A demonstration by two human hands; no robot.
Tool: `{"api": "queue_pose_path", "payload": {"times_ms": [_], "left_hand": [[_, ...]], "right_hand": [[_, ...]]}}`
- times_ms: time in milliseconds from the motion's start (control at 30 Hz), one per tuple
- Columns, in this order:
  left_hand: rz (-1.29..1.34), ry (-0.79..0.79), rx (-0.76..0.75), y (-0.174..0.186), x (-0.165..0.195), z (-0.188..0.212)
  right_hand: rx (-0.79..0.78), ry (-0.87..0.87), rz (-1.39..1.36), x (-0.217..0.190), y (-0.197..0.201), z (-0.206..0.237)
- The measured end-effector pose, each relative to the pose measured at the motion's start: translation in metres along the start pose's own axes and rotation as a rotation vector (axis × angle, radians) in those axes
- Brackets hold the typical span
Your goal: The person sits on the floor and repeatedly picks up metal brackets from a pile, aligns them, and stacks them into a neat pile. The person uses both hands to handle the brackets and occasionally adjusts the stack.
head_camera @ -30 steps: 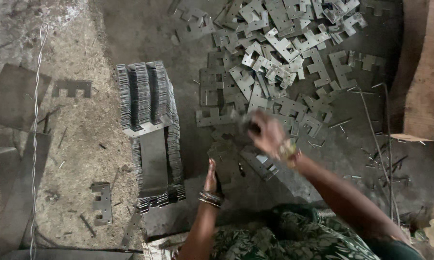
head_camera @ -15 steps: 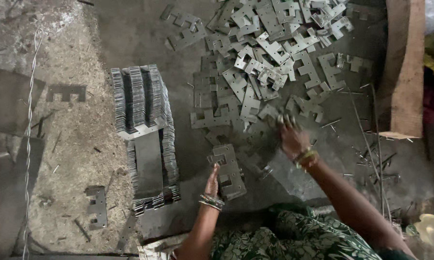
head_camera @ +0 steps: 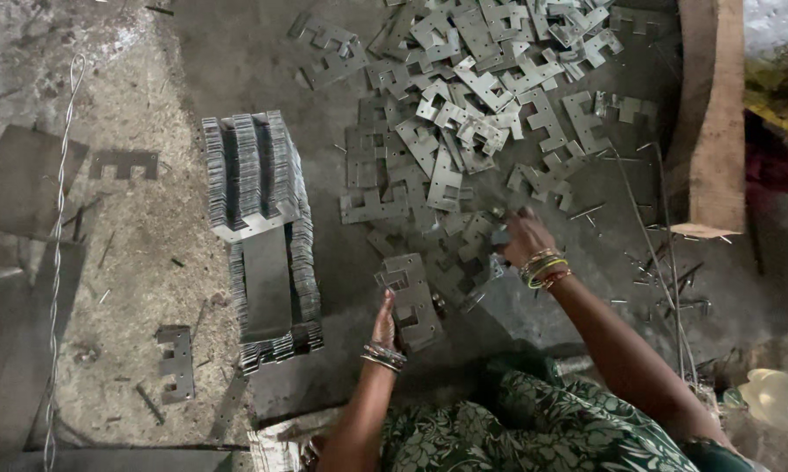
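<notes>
My left hand point(head_camera: 385, 322) holds a small stack of flat grey E-shaped metal plates point(head_camera: 411, 297) on edge against the floor. My right hand point(head_camera: 521, 236), with coloured bangles at the wrist, reaches into the loose pile of the same metal plates point(head_camera: 473, 114) and its fingers close on one or more plates at the pile's near edge. A tall, neat bundle of stacked plates point(head_camera: 259, 218) lies to the left of my left hand.
A wooden beam point(head_camera: 708, 114) runs along the right side. Thin metal rods and wire point(head_camera: 665, 262) lie near it. A white cord point(head_camera: 58, 262) trails down the left. Single plates point(head_camera: 177, 363) and dark sheet pieces point(head_camera: 18, 179) lie on the dusty floor.
My right hand dropped from a raised position over the small stack and moved right into the loose pile. My left hand stayed on the small stack.
</notes>
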State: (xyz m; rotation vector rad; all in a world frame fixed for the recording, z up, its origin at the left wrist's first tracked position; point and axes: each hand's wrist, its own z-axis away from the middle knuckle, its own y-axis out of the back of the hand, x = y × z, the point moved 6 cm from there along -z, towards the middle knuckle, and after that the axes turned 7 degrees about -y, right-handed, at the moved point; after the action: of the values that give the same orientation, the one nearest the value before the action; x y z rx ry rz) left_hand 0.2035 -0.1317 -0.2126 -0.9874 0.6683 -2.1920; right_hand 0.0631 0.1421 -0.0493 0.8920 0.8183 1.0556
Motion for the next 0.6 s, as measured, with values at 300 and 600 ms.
{"api": "queue_pose_path", "payload": {"times_ms": [300,600], "left_hand": [[-0.098,0.065,0.041,-0.008,-0.002,0.015],[-0.080,0.025,-0.154,-0.012,-0.001,0.003]], "right_hand": [[0.030,0.152,0.074,-0.005,-0.008,0.034],[0.392,0.841,-0.165,-0.016,-0.042,0.096]]}}
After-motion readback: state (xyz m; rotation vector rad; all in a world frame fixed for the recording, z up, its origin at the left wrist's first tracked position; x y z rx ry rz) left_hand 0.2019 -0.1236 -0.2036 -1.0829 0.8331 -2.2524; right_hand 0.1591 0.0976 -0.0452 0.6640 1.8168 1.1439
